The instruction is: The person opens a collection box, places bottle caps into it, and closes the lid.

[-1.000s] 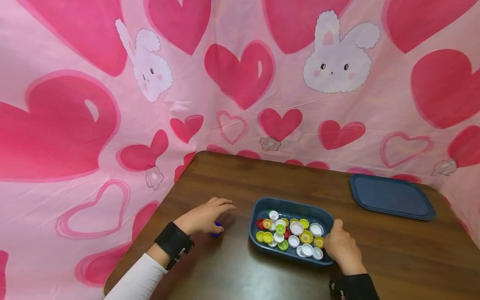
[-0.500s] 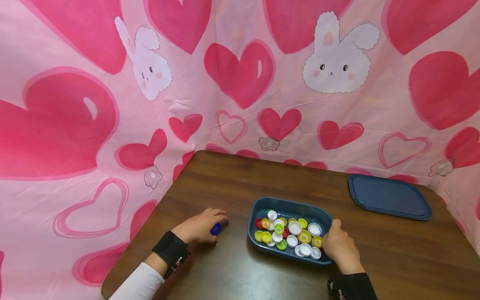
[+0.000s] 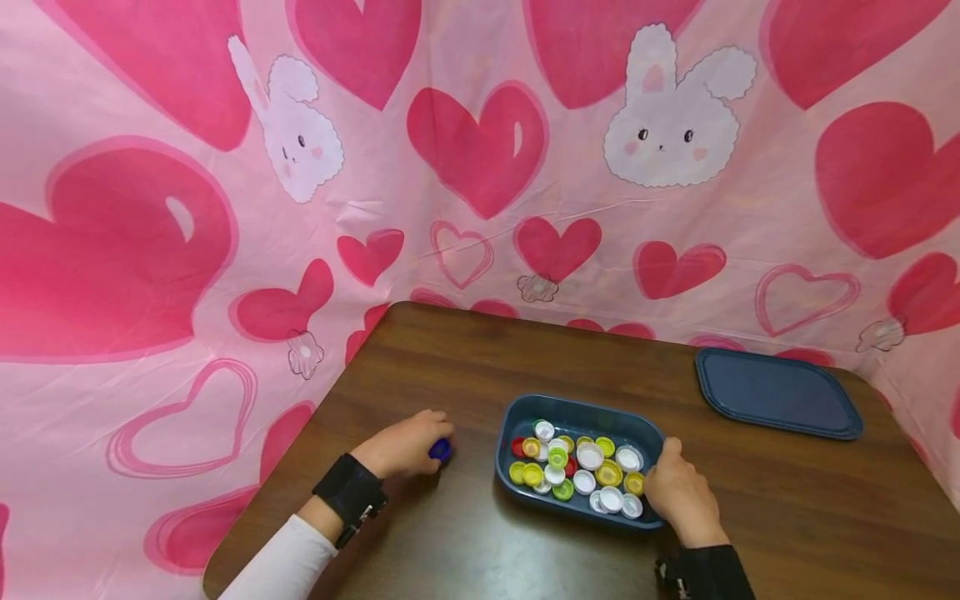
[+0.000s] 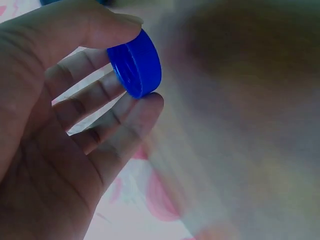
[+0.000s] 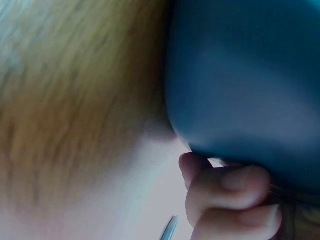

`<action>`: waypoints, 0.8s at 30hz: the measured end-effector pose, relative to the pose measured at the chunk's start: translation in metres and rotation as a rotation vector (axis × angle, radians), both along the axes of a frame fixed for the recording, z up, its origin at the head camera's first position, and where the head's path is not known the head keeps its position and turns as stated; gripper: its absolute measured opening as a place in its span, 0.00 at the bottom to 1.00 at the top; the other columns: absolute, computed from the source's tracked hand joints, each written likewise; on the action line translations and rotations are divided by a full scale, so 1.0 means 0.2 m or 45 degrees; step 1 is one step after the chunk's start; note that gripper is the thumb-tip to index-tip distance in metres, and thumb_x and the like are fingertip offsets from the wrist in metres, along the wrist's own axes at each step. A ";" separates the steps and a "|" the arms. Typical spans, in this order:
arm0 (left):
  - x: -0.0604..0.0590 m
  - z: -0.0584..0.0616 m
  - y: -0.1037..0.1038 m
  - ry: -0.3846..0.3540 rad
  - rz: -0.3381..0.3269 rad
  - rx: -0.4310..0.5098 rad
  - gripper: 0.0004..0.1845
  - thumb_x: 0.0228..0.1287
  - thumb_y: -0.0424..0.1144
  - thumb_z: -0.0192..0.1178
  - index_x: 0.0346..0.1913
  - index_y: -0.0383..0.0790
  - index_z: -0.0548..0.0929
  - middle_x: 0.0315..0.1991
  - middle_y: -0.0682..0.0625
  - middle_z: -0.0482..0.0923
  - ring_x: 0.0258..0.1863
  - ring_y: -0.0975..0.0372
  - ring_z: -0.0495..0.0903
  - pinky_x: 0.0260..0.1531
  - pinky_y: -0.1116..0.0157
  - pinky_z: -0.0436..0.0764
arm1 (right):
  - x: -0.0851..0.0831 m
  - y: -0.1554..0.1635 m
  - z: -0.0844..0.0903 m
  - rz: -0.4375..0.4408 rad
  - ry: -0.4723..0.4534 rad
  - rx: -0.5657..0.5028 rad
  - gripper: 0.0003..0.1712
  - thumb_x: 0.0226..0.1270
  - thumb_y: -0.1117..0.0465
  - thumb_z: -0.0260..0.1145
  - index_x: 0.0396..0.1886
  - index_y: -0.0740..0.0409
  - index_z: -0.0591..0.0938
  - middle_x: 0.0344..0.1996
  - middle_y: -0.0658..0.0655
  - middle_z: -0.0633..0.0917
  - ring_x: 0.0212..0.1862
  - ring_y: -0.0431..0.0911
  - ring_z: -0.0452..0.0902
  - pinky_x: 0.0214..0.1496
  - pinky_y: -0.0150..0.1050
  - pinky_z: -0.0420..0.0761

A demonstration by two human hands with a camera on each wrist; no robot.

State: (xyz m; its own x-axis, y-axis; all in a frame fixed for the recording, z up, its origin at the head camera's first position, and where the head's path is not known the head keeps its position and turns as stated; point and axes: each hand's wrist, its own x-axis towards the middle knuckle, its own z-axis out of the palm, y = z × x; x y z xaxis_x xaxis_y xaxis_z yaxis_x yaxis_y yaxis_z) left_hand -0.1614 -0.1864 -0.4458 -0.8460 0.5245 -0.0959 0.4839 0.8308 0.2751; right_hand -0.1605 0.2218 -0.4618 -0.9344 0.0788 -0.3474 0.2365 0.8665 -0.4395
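Between the thumb and fingertips of my left hand (image 3: pixel 403 446) is a blue bottle cap (image 4: pixel 137 65), pinched on edge with its hollow side toward the palm in the left wrist view. This hand is low over the table, left of a dark blue plastic box (image 3: pixel 525 408). The box holds several bottle caps (image 3: pixel 590 456) in white, yellow, green and red. My right hand (image 3: pixel 684 493) grips the box by its right end. In the right wrist view its curled fingers (image 5: pixel 227 192) lie at the rim, and the box wall (image 5: pixel 240 95) fills the right side.
A dark blue lid (image 3: pixel 780 393) lies flat at the back right of the brown wooden table (image 3: pixel 480 350). A pink sheet (image 3: pixel 480 267) with hearts and rabbits hangs behind and to the left of the table.
The left hand came down around the blue cap, which lay on the table, and now pinches it, slightly to the right. The right hand has kept its grip on the box.
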 end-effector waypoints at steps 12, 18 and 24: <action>-0.13 0.20 0.29 0.021 -0.142 -0.049 0.20 0.59 0.40 0.74 0.55 0.47 0.83 0.48 0.53 0.77 0.51 0.60 0.75 0.47 0.63 0.85 | -0.01 0.02 -0.02 0.003 0.004 -0.011 0.24 0.71 0.64 0.50 0.60 0.72 0.57 0.42 0.77 0.79 0.38 0.63 0.78 0.38 0.57 0.77; -0.15 0.24 0.45 0.060 -0.260 -0.107 0.21 0.59 0.43 0.74 0.56 0.49 0.84 0.50 0.53 0.78 0.52 0.61 0.75 0.48 0.67 0.84 | 0.00 0.01 -0.02 -0.012 -0.005 -0.006 0.25 0.70 0.64 0.51 0.61 0.72 0.57 0.46 0.79 0.78 0.39 0.64 0.78 0.41 0.59 0.77; -0.13 0.23 0.58 0.049 -0.372 -0.169 0.23 0.59 0.44 0.73 0.58 0.49 0.84 0.51 0.54 0.79 0.52 0.63 0.75 0.48 0.71 0.82 | 0.00 0.00 -0.01 -0.018 -0.001 -0.013 0.25 0.70 0.64 0.51 0.61 0.72 0.57 0.46 0.79 0.78 0.39 0.64 0.77 0.41 0.59 0.77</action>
State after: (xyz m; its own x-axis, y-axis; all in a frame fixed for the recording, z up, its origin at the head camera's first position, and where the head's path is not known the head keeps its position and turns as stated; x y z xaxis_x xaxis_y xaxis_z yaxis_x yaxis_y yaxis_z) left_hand -0.1877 -0.0704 -0.3997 -0.6657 0.7309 -0.1506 0.7154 0.6824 0.1501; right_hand -0.1615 0.2228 -0.4646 -0.9329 0.0882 -0.3491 0.2489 0.8586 -0.4482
